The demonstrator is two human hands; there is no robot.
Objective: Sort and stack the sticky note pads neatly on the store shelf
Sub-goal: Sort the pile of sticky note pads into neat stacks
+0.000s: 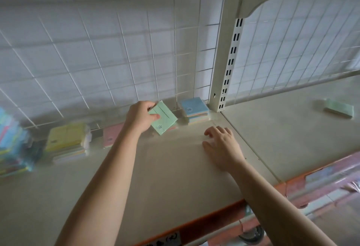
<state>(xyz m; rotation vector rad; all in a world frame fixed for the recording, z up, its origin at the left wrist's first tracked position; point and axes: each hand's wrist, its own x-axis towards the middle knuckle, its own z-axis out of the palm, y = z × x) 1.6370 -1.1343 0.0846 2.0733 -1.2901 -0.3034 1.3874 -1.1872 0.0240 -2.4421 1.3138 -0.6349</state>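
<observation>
The shelf (175,168) is a smooth, matt beige board with faint scuffs, likely painted metal. Behind it at twelve o'clock, the wire grid (174,51) is thin white-coated metal over smooth wall tiles (97,21) with a soft sheen. The slotted upright post (220,60) at one o'clock is cream-painted metal with a satin finish. The green pad (163,118) pinched in the left hand (139,117) is matt pastel paper. The yellow stack (66,136) at nine o'clock shows crinkled, glossy clear wrap. At six o'clock the orange edge strip (194,224) carries shiny clear plastic.

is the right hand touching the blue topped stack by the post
Apart. The head view shows a strip of bare shelf between the right hand and the blue-topped stack. The left hand pinches the green pad.
</observation>
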